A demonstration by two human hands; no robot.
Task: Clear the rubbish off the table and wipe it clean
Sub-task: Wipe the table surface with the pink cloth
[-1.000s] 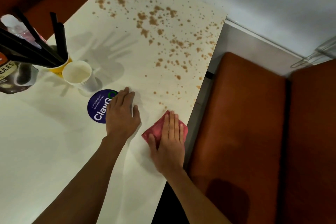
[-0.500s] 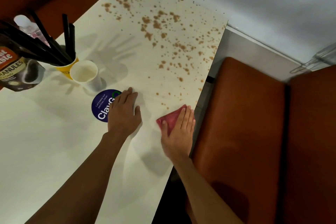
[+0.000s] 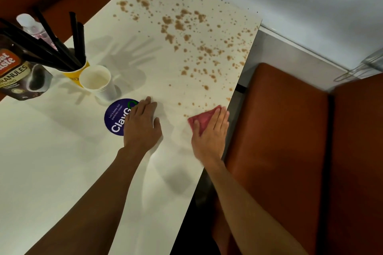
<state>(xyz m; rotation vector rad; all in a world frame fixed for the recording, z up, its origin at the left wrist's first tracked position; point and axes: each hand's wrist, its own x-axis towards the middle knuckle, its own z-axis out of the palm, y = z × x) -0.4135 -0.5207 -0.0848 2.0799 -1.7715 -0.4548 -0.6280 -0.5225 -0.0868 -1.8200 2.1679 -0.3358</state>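
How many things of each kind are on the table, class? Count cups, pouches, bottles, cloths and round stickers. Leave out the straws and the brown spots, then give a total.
Cups: 2, a yellow cup and a white cup
Coffee pouch: 1
Bottle: 1
Red cloth: 1
Round sticker: 1
Total: 6

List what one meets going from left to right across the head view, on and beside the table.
coffee pouch → white paper cup → purple sticker → left hand → red cloth → orange seat
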